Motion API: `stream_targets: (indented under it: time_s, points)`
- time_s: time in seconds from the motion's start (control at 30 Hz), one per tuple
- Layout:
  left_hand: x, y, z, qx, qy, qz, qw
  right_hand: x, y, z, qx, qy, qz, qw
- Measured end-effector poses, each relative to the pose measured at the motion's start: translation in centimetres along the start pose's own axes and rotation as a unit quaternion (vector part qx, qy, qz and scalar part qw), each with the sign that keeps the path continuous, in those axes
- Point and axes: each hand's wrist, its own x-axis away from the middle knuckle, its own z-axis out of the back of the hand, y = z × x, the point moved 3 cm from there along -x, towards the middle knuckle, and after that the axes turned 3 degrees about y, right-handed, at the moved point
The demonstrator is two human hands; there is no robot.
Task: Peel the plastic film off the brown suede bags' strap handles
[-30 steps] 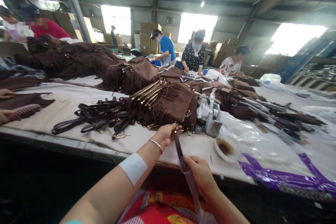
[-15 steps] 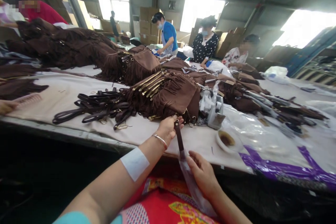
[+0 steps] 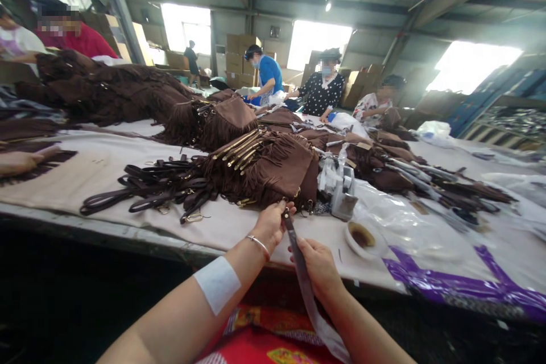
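Light, steady tension is probably best keeping the clear sleeve smooth along the brown strap, which is running toward five o'clock from the left hand, palm partly upturned and pinching its metal-studded end, while the right hand, thumb uppermost, is grasping the sleeved length.

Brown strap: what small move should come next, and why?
Probably ease the right hand along the brown strap, working the plastic sleeve toward the left hand, which holds the strap's studded end, where a short stretch looks bare.
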Motion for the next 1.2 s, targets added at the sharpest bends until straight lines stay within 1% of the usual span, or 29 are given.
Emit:
stream_targets:
  time_s: [0.13,0.23,0.33,0.43,0.53,0.63,0.7,0.8,0.87,0.93,0.97,1.0,1.03,1.07,1.13,1.17,1.2]
  points:
    - [0.6,-0.4,0.3,-0.064,-0.031,0.009,0.997,-3.0,-2.0,-1.2,0.013,0.024,0.045,0.999]
    - [0.5,0.0,0.9,-0.089,-0.038,0.005,0.995,-4.1,-2.5,-1.6,0.022,0.036,0.063,0.997]
    - [0.0,0.4,1.5,-0.098,-0.023,0.001,0.995,-4.1,-1.8,-1.8,0.031,0.030,0.065,0.997]
    - [-0.7,0.3,1.8,-0.103,-0.012,0.010,0.995,-3.7,-0.5,-1.7,0.032,0.009,0.046,0.998]
    - [-0.9,-0.1,1.7,-0.108,-0.022,0.020,0.994,-3.3,0.2,-1.6,0.001,-0.024,0.023,0.999]
    - [-0.9,-0.5,1.4,-0.120,-0.048,0.025,0.991,-3.1,0.1,-1.4,0.025,-0.040,0.011,0.999]
    - [-0.9,-0.9,1.2,-0.134,-0.064,0.027,0.989,-3.2,-0.3,-1.3,0.032,-0.040,0.021,0.998]
    - [-0.8,-1.4,1.3,-0.159,-0.084,0.023,0.983,-3.9,-1.1,-1.5,-0.013,-0.025,0.050,0.998]
    - [-0.6,-1.4,1.6,-0.174,-0.099,0.011,0.980,-4.4,-1.3,-1.8,-0.046,-0.027,0.043,0.998]
    - [-0.4,-1.0,2.2,-0.185,-0.115,-0.002,0.976,-4.7,-1.4,-2.1,-0.067,-0.036,0.020,0.997]
    - [-0.3,-0.7,2.7,-0.194,-0.121,-0.012,0.974,-4.8,-1.4,-2.2,-0.074,-0.038,0.012,0.996]
    - [-0.1,-0.2,3.2,-0.212,-0.117,-0.038,0.969,-4.8,-1.3,-2.3,-0.076,-0.037,0.007,0.996]
    - [0.0,0.4,3.7,-0.241,-0.105,-0.083,0.961,-4.8,-1.3,-2.3,-0.075,-0.034,0.003,0.997]
    - [0.2,1.0,4.1,-0.278,-0.087,-0.143,0.946,-4.7,-1.2,-2.4,-0.072,-0.031,0.000,0.997]
    - [0.8,2.1,4.6,-0.354,-0.067,-0.265,0.894,-4.6,-0.9,-2.4,-0.065,-0.033,-0.004,0.997]
    - [1.0,2.2,4.6,-0.380,-0.075,-0.303,0.871,-4.5,-0.7,-2.4,-0.063,-0.038,-0.006,0.997]
    - [1.1,2.2,4.5,-0.395,-0.096,-0.313,0.858,-4.4,-0.4,-2.4,-0.063,-0.043,-0.008,0.997]
